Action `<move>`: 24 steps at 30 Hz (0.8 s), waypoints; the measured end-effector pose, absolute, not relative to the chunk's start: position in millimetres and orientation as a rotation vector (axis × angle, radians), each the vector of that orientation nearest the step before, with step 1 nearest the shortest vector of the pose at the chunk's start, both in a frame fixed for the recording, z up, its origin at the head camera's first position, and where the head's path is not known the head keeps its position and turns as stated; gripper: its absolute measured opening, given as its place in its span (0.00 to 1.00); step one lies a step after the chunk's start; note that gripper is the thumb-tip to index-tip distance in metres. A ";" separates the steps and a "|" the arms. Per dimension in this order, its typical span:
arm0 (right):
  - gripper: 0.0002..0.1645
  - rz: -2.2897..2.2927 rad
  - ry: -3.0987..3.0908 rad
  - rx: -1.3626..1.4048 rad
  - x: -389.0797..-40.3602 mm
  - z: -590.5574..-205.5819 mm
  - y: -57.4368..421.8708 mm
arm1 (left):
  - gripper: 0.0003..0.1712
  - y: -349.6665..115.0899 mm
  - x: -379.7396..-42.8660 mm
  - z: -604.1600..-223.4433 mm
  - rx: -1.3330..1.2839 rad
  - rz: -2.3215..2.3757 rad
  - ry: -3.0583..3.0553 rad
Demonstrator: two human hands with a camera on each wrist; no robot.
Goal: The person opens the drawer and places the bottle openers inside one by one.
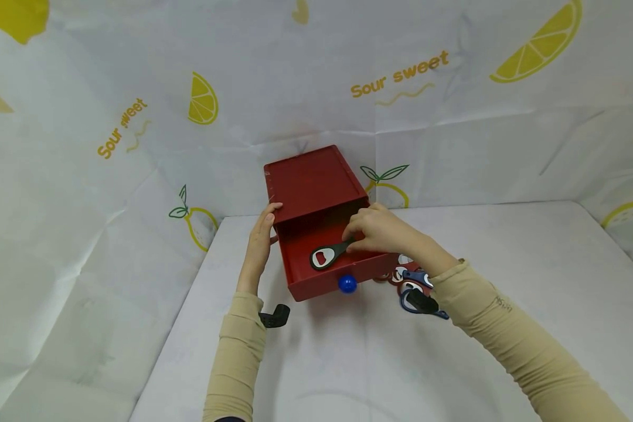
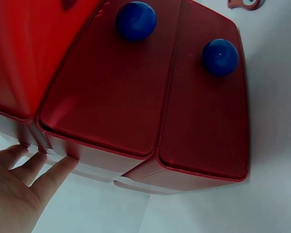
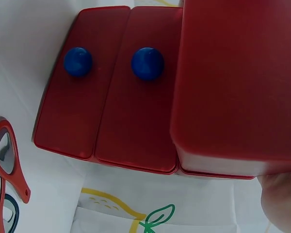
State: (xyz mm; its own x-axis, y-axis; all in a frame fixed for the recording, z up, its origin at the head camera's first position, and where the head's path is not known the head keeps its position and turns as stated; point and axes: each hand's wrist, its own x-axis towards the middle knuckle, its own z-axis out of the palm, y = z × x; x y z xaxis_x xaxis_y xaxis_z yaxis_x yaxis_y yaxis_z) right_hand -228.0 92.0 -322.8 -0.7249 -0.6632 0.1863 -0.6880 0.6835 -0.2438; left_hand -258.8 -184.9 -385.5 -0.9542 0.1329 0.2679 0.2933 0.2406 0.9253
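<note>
A red drawer cabinet [image 1: 316,181] stands at the back of the table, its top drawer [image 1: 316,289] pulled out toward me by a blue knob [image 1: 347,284]. Inside that drawer lies a bottle opener [image 1: 339,248] with a dark handle and a pale metal head. My right hand [image 1: 382,230] reaches over the drawer's right side and pinches the handle end. The left hand [image 1: 258,246] rests along the cabinet's left side; in the left wrist view its fingers [image 2: 56,177] are straight, tips against the side wall. Two lower drawers [image 2: 106,92] sit closed.
On the table right of the cabinet lies a pile of several bottle openers [image 1: 408,287], red and blue, partly behind the right forearm. A white cloth [image 1: 295,70] with lemon prints hangs behind the cabinet. The white tabletop [image 1: 337,363] stretches in front.
</note>
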 end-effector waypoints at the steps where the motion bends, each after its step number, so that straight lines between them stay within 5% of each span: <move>1: 0.11 0.453 -2.805 1.129 -228.0 -322.9 92.0 | 0.26 -184.8 -259.1 -385.9 -0.410 -1.799 -2.366; 24: 0.11 0.402 -2.802 1.126 -226.9 -324.0 92.0 | 0.22 -178.1 -239.7 -359.4 -0.405 -1.852 -2.398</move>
